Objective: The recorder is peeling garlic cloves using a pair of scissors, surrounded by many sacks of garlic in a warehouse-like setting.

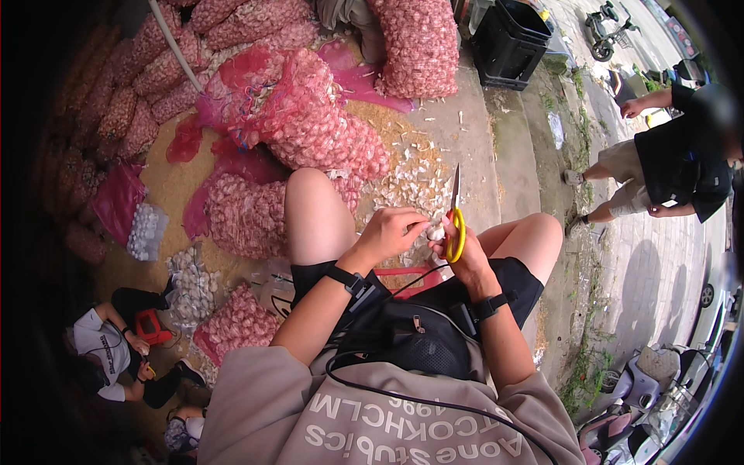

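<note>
In front of my lap, my left hand (391, 235) has its fingers pinched together at the side of a small white garlic bulb (436, 232). My right hand (468, 262) is closed around scissors (457, 234) with yellow handles, their blades pointing away from me. The bulb sits between the two hands, touching the fingers of both; what lies just under the left fingertips is too small to make out. Pale scraps of garlic skin and stem (418, 174) litter the ground beyond my hands.
Large pink mesh sacks of garlic (325, 128) lie beyond my knees, with more stacked at far left. A black crate (511, 43) stands at the far right. One person (670, 163) is on the pavement at right; another (108, 349) sits at lower left near bagged garlic (192, 287).
</note>
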The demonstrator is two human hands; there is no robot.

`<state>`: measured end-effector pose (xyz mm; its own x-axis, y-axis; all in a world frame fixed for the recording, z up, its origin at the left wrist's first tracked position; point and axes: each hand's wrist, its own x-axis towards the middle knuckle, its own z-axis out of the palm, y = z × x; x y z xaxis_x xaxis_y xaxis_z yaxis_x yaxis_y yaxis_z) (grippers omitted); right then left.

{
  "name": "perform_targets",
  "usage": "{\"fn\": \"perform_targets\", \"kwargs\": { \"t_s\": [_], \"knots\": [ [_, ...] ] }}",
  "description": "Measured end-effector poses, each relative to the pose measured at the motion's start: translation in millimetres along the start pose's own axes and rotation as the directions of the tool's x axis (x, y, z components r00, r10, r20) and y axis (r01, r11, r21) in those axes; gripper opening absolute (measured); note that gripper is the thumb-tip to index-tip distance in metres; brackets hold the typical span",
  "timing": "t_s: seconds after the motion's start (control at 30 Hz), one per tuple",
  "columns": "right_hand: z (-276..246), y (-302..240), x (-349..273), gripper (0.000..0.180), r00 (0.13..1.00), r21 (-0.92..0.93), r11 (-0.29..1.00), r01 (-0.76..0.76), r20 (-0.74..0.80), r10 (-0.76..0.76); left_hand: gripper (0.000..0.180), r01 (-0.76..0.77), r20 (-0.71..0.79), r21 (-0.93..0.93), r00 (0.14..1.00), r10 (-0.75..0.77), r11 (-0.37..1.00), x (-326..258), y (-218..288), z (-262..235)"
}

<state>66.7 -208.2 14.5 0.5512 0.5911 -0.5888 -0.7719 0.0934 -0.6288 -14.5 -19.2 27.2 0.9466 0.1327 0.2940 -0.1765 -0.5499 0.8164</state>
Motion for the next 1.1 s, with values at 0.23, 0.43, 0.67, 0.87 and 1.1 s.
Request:
{"fn": "perform_targets", "kwargs": {
  "t_s": [0.23, 0.43, 0.67, 0.87, 1.1],
  "knots": [
    [-3, 4, 3, 0.039, 1.0, -0.013, 1.0, 0.003, -0.017, -0.003, 0.006, -0.184, 0.054, 0.207, 0.983, 0.176, 0.961, 2, 5, -5],
    [-2, 3, 2, 0.039, 1.0, -0.025, 1.0, -0.012, -0.027, 0.011, 0.006, -0.208, 0.053, 0.231, 0.978, 0.202, 0.95, 3, 7, -9],
    [-1, 2, 2, 0.04, 1.0, -0.009, 1.0, 0.007, -0.026, -0.007, 0.012, -0.038, 0.011, -0.02, 0.999, 0.038, 0.999, 1, 6, -9],
    [-3, 2, 2, 0.034, 1.0, -0.001, 1.0, 0.014, 0.014, -0.014, 0.01, -0.005, -0.036, 0.095, 0.999, 0.008, 0.995, -1, 3, -6],
    [-1, 1, 1, 0.033, 0.999, 0.088, 0.995, 0.038, 0.035, -0.041, 0.013, 0.009, -0.046, -0.075, 0.999, -0.013, 0.997, 0, 14, -1]
  ]
}}
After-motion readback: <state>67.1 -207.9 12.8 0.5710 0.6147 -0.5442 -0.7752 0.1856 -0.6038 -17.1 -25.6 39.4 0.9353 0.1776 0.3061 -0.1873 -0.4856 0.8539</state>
